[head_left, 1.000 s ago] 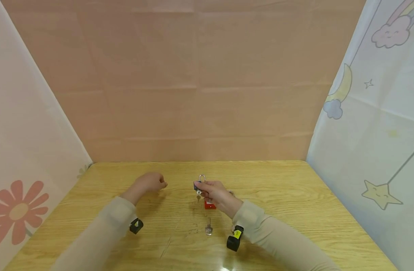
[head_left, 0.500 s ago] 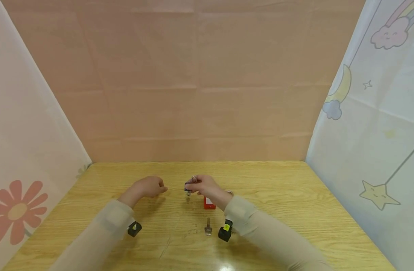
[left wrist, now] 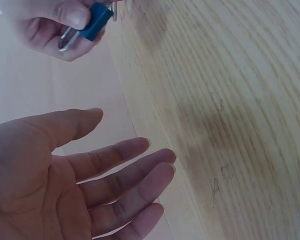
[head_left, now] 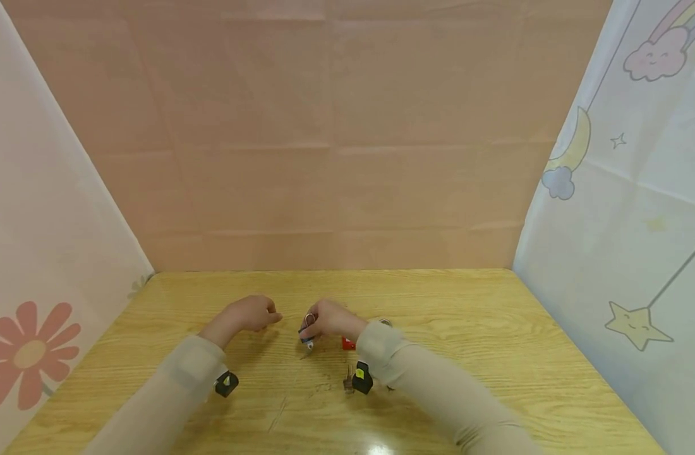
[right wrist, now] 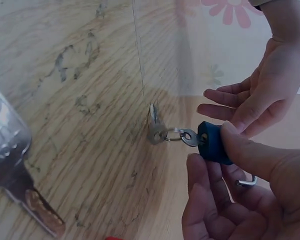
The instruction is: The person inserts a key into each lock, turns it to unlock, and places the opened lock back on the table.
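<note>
My right hand (head_left: 333,319) pinches a small blue padlock (right wrist: 212,143) between thumb and fingers, low over the table. One key (right wrist: 189,138) sits in the padlock's keyhole, and a second key (right wrist: 155,128) hangs from the same ring. Part of the metal shackle (right wrist: 247,182) shows by the fingers; whether it is locked I cannot tell. To the left, my left hand (left wrist: 90,175) holds nothing, its fingers spread and loosely bent. It stays apart from the padlock.
A red padlock (head_left: 348,344) lies on the wooden table (head_left: 461,354), partly behind the right wrist. Nearer lies a loose key (right wrist: 15,145), beside the right wrist camera (head_left: 362,378) in the head view. Cloth walls border the table at the back and both sides.
My right hand has carried the blue padlock left and somewhat nearer to me, toward the left hand, tilting it. The left hand has stayed almost still.
</note>
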Demonstrator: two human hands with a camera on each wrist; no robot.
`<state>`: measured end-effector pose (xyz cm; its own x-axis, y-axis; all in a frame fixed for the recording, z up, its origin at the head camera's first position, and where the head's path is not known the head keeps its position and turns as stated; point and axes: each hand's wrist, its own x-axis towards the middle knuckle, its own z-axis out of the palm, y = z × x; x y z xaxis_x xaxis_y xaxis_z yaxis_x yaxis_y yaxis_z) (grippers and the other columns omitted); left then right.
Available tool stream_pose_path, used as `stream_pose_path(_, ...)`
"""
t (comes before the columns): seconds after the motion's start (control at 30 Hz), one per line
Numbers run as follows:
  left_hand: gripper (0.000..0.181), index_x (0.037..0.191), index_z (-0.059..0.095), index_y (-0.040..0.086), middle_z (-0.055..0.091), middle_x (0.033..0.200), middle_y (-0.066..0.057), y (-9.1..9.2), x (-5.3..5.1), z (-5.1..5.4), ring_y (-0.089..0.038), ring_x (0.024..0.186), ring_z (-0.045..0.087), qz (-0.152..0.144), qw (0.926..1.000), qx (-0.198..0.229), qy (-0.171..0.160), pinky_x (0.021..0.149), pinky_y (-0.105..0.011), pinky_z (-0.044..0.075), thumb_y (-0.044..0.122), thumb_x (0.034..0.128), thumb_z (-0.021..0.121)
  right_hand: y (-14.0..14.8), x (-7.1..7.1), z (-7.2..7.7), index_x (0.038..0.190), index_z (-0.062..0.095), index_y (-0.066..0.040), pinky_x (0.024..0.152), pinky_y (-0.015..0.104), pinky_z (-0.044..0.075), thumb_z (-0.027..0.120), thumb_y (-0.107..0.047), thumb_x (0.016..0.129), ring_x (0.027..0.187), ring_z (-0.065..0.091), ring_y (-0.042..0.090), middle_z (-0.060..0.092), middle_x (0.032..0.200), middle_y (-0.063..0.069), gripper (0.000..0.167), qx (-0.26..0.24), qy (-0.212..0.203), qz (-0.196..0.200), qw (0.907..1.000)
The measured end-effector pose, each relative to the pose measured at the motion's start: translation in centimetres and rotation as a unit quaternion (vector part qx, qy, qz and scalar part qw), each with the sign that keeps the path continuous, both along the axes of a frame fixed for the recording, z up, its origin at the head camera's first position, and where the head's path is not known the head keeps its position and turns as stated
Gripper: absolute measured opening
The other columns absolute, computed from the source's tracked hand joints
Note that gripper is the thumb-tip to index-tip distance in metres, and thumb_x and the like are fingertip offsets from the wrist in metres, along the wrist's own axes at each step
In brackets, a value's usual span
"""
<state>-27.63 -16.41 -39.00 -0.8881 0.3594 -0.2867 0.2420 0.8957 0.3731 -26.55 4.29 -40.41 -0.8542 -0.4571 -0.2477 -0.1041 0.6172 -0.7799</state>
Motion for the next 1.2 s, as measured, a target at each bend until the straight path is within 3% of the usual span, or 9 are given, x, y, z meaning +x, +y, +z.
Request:
stream_pose_path(0.33, 0.03, 0.108, 0.066, 0.001, 0.067, 0.086, -0.007, 0.0, -0.2, -0.4, -0.016, 0.073, 0.062, -0.008, 0.9999, 0.004, 0.007, 0.067, -0.037, 0.051, 0.027, 0.0994, 0.054, -0.8, -1.0, -1.3, 0.081, 0.071, -0.01, 0.06, 0.024, 0.044, 0.075, -0.015, 0.085, 0.067, 0.056, 0.012, 0.063, 0.074, -0.002, 0.007, 0.098, 0.045, 0.009, 0.9942)
stream_pose_path(0.57, 0.026, 0.103, 0.067, 0.003, 0.067, 0.08, -0.007, 0.0, -0.2, -0.7, -0.015, 0.069, 0.059, -0.006, 0.9999, 0.008, 0.011, 0.064, -0.034, 0.049, 0.026, 0.0995, 0.054, -0.9, -1.3, -1.7, 0.078, 0.07, -0.01, 0.058, 0.025, 0.041, 0.075, -0.014, 0.085, 0.062, 0.051, 0.012, 0.061, 0.07, -0.001, 0.009, 0.108, 0.046, -0.005, 0.993)
stream_pose_path(0.73, 0.026, 0.103, 0.066, 0.002, 0.066, 0.08, -0.007, 0.0, -0.2, -0.8, -0.015, 0.069, 0.058, -0.007, 0.9998, 0.014, 0.01, 0.064, -0.034, 0.049, 0.025, 0.0996, 0.054, -0.9, -1.4, -1.8, 0.08, 0.069, -0.009, 0.06, 0.027, 0.045, 0.074, -0.014, 0.086, 0.064, 0.056, 0.014, 0.061, 0.074, 0.0, 0.009, 0.121, 0.055, -0.005, 0.9911)
stream_pose_path(0.83, 0.026, 0.103, 0.066, 0.002, 0.067, 0.081, -0.006, -0.1, -0.2, -0.8, -0.015, 0.07, 0.059, -0.006, 0.9999, 0.013, 0.01, 0.064, -0.035, 0.049, 0.025, 0.0994, 0.055, -0.9, -1.4, -1.9, 0.088, 0.069, -0.007, 0.066, 0.029, 0.049, 0.075, -0.015, 0.085, 0.07, 0.06, 0.016, 0.065, 0.083, 0.003, 0.01, 0.126, 0.057, -0.008, 0.9904)
stream_pose_path(0.97, 0.028, 0.105, 0.066, 0.002, 0.067, 0.082, -0.006, -0.1, -0.2, -0.7, -0.015, 0.071, 0.06, -0.005, 0.9999, 0.011, 0.008, 0.065, -0.036, 0.05, 0.026, 0.0994, 0.055, -0.9, -1.3, -1.6, 0.107, 0.065, -0.005, 0.078, 0.035, 0.052, 0.074, -0.018, 0.086, 0.087, 0.063, 0.02, 0.066, 0.104, 0.007, 0.026, 0.131, 0.06, -0.015, 0.9895)
stream_pose_path(1.2, 0.029, 0.107, 0.065, 0.0, 0.067, 0.083, -0.007, -0.2, -0.1, -0.5, -0.017, 0.074, 0.061, -0.002, 0.9999, 0.011, 0.001, 0.067, -0.036, 0.051, 0.026, 0.0995, 0.054, 0.1, -1.1, -0.4, 0.123, 0.06, -0.005, 0.094, 0.044, 0.048, 0.065, -0.026, 0.093, 0.116, 0.057, 0.029, 0.059, 0.128, 0.011, 0.037, 0.104, 0.055, -0.005, 0.9931)
